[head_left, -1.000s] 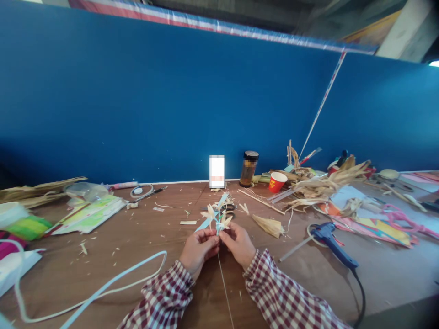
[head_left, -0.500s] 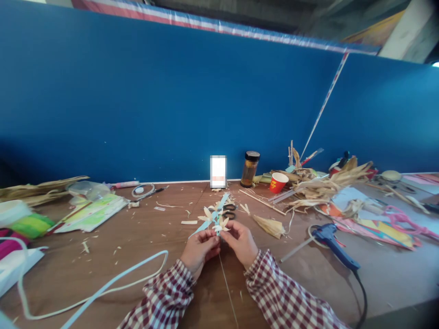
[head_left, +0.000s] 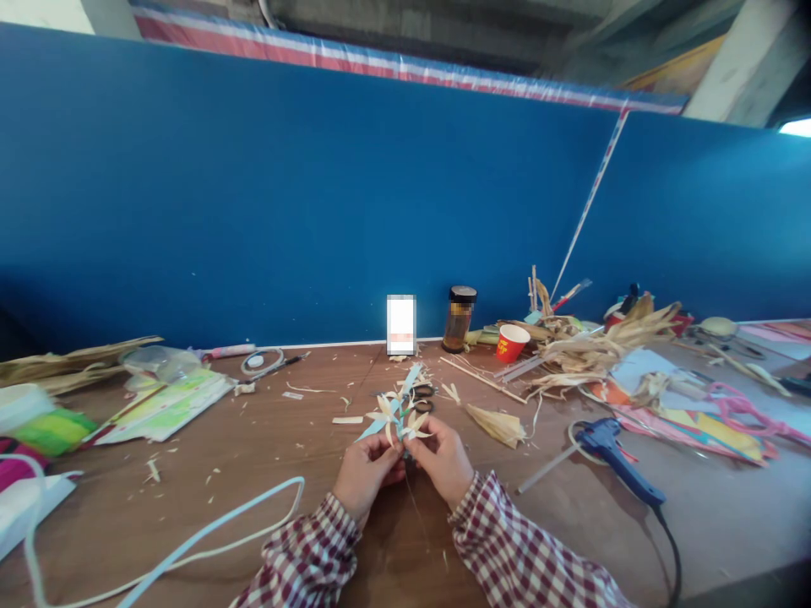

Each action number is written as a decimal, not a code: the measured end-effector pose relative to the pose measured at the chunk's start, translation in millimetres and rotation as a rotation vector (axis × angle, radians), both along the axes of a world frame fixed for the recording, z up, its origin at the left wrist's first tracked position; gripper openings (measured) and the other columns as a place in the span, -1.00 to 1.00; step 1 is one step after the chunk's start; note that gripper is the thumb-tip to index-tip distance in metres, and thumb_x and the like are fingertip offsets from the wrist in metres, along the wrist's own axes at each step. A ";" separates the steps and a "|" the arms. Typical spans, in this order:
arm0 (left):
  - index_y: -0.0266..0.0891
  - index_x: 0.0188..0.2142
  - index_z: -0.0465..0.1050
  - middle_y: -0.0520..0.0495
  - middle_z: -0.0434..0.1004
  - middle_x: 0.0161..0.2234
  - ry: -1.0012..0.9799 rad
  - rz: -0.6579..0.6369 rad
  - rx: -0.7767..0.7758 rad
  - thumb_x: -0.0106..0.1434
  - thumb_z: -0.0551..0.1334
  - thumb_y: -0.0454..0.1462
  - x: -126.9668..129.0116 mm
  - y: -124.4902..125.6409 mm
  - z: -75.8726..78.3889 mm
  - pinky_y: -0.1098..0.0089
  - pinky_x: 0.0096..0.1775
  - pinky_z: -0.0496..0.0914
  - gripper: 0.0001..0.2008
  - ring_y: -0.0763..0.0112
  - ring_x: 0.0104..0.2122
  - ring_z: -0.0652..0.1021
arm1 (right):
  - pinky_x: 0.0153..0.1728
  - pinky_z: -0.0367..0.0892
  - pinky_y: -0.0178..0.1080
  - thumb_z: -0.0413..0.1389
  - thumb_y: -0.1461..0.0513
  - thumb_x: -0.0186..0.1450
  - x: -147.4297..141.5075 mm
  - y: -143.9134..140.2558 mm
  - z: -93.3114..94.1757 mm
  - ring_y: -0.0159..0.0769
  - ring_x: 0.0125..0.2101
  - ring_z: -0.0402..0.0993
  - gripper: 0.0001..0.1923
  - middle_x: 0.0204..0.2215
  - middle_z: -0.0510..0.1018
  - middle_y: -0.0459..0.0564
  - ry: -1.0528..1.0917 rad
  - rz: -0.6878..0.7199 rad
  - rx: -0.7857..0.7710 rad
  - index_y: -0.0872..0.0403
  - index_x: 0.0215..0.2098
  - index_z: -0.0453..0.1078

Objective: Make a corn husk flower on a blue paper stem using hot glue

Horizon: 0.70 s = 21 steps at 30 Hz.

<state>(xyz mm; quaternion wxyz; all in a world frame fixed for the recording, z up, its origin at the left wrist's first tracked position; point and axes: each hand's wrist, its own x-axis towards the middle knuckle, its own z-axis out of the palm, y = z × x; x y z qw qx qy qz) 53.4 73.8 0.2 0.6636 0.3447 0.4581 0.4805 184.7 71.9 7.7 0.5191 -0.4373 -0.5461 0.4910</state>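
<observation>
Between my hands is a small spray of cream corn-husk flowers (head_left: 416,425) on a greenish stem. My left hand (head_left: 364,475) pinches it low down with thumb and fingers. Opposite, my right hand (head_left: 449,460) closes its thumb and forefinger at the base of the right-hand bloom. The fingers cover most of the stem. A thin pale thread trails from below the hands toward me. Just beyond the flowers lie a light blue strip (head_left: 411,377) and scissors with dark handles (head_left: 423,406), both partly hidden.
A blue glue gun (head_left: 605,447) with its cord lies at right, near pink scissors (head_left: 741,409). Dried husks (head_left: 589,338), a red paper cup (head_left: 512,344) and a dark-lidded jar (head_left: 459,321) stand behind. A white cable (head_left: 215,536) loops at front left. Husk scraps dot the table.
The flowers have turned in my fingers and their petals now stand more upright and spread. Both hands remain close together on the stem. The whole view has shifted slightly.
</observation>
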 end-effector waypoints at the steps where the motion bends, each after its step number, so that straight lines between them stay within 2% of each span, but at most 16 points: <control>1: -0.32 -0.47 0.44 0.08 0.44 -0.63 0.016 -0.001 0.018 -0.26 0.44 -0.12 -0.3 0.5 -0.5 0.52 -0.52 0.43 -0.60 0.56 -0.61 0.45 | -0.52 0.21 -0.39 0.13 0.19 0.13 0.4 0.1 -0.5 -0.44 -0.54 0.30 -0.86 -0.54 0.41 -0.13 -0.010 -0.003 0.020 0.10 -0.45 0.30; 5: -0.26 -0.31 0.39 0.00 0.52 -0.41 0.064 0.059 0.216 -0.13 0.39 -0.16 -3.4 3.8 -1.6 0.47 -0.44 0.43 -0.60 0.45 -0.45 0.52 | -0.46 0.24 -0.37 0.09 0.21 0.15 0.6 -1.0 0.4 -0.41 -0.50 0.33 -0.89 -0.51 0.43 -0.11 -0.049 -0.013 0.074 0.12 -0.44 0.31; 9: -0.26 -0.33 0.37 0.00 0.50 -0.39 0.094 0.084 0.398 -0.08 0.37 -0.22 -5.4 6.8 -1.8 0.45 -0.36 0.41 -0.69 0.44 -0.40 0.51 | -0.46 0.25 -0.35 0.07 0.24 0.16 -1.7 -4.1 3.8 -0.40 -0.52 0.32 -0.91 -0.54 0.41 -0.11 -0.111 -0.021 0.099 0.11 -0.47 0.28; 13: -0.26 -0.36 0.37 0.02 0.47 -0.44 0.083 0.076 0.384 -0.05 0.35 -0.22 -3.9 6.7 -1.9 0.46 -0.40 0.40 -0.72 0.44 -0.43 0.49 | -0.44 0.28 -0.33 0.08 0.27 0.12 -4.8 -5.6 3.8 -0.38 -0.49 0.32 -0.92 -0.53 0.39 -0.11 -0.155 -0.072 0.175 0.09 -0.48 0.23; 21: -0.28 -0.39 0.38 -0.01 0.49 -0.47 0.137 0.083 0.445 -0.06 0.35 -0.23 -3.2 6.8 -1.4 0.45 -0.38 0.38 -0.74 0.42 -0.45 0.49 | -0.33 0.37 -0.25 0.14 0.22 0.11 -6.9 -3.1 -2.5 -0.28 -0.36 0.47 -0.77 -0.39 0.50 -0.04 -0.007 -0.044 0.059 0.07 -0.29 0.21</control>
